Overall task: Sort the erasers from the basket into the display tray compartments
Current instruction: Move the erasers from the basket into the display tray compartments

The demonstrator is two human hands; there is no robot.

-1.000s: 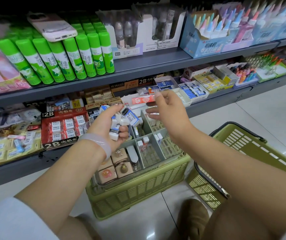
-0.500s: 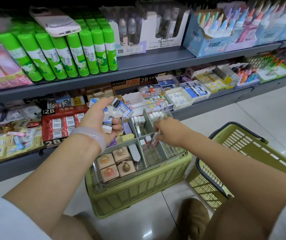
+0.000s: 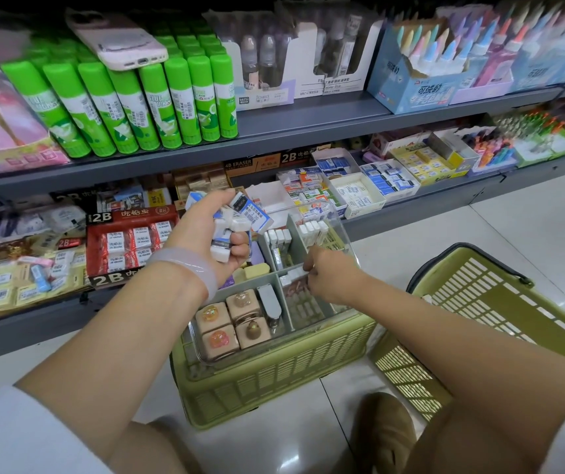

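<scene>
A clear display tray point(image 3: 202, 350) with grey dividers sits on top of a green basket point(image 3: 274, 381) on the floor. My left hand point(image 3: 206, 241) hovers above the tray's left side and grips a bunch of white and blue erasers point(image 3: 240, 217). My right hand point(image 3: 329, 275) reaches down into the tray's right front compartment, fingers curled on a small white eraser point(image 3: 293, 275) there. Upright white erasers point(image 3: 312, 229) fill the back compartments. Pink boxed erasers point(image 3: 231, 323) lie in the front left compartment, beside a grey-white item point(image 3: 270, 302).
A second green basket point(image 3: 500, 313) lies tipped on the floor to the right. Store shelves behind hold green glue sticks point(image 3: 144, 104), a phone point(image 3: 117, 39) on top of them, red 2B eraser boxes point(image 3: 130, 241) and eraser cartons point(image 3: 356, 191). My shoe point(image 3: 383, 436) is below.
My right hand came down from above the tray into the right front compartment and lowered an eraser there. My left hand stayed raised, still holding its bunch of erasers.
</scene>
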